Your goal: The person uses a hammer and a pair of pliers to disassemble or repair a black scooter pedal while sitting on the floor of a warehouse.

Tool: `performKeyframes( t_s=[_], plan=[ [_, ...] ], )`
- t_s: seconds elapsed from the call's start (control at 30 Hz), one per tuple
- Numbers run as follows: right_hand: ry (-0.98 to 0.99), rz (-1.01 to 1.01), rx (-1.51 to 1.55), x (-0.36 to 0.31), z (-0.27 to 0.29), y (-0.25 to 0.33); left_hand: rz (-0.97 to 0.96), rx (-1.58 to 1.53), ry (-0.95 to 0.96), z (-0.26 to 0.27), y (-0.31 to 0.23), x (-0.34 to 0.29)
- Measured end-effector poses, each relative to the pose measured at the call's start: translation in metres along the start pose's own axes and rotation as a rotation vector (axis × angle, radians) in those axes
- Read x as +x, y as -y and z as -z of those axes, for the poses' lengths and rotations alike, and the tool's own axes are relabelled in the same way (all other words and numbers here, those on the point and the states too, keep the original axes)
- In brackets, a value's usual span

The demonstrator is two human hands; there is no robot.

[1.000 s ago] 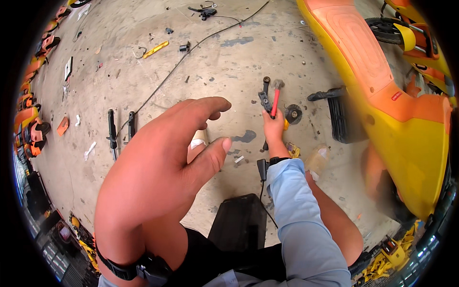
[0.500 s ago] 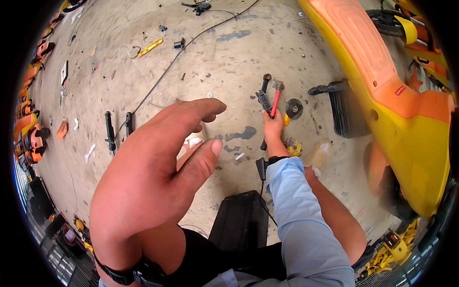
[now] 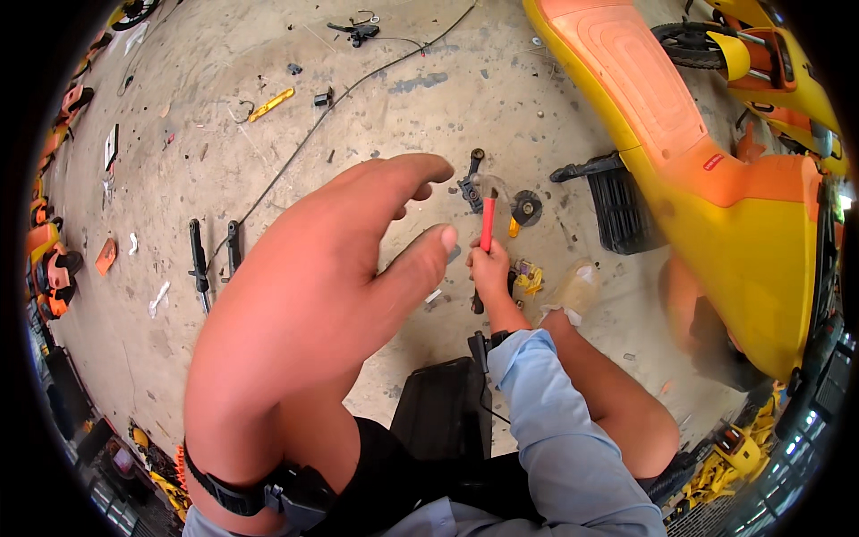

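My left hand (image 3: 313, 277) looms large at the centre-left, empty, its fingers curved and the thumb apart from them. To its right, my right hand (image 3: 489, 271) is wrapped round the handle of a claw hammer (image 3: 488, 219). The hammer has a red and black handle, and its metal head points away from me. Behind the head, a black crank-like metal part (image 3: 472, 182) lies on the floor. A dark round disc (image 3: 526, 208) with a yellow tab lies just right of the head. What lies under my left hand is hidden.
A large yellow and orange vehicle body (image 3: 716, 215) stands at the right, with a black ribbed footrest (image 3: 622, 210). Two black fork-like tubes (image 3: 197, 255) lie at the left beside a long cable (image 3: 313, 125). A clear plastic bag (image 3: 573, 288) sits near my right knee.
My right hand has drawn the hammer nearer and slightly left, its head now standing more upright in view. My left hand has shifted right, its fingers still apart.
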State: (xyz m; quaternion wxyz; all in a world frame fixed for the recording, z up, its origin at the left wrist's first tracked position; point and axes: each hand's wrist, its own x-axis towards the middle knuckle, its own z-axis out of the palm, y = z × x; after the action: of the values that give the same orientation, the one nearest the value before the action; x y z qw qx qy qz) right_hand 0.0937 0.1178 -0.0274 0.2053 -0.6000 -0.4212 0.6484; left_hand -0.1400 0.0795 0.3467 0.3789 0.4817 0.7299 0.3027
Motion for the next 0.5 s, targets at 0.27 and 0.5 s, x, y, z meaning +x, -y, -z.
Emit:
performKeyframes(
  t_s=[0.27, 0.5],
  plan=[
    [-0.179, 0.099, -0.658, -0.024, -0.016, -0.011, -0.022, 0.077, -0.031, 0.003, 0.009, -0.006],
    [-0.041, 0.068, -0.363, -0.015, -0.001, -0.012, -0.001, 0.068, -0.011, 0.007, 0.011, -0.006]
  ],
)
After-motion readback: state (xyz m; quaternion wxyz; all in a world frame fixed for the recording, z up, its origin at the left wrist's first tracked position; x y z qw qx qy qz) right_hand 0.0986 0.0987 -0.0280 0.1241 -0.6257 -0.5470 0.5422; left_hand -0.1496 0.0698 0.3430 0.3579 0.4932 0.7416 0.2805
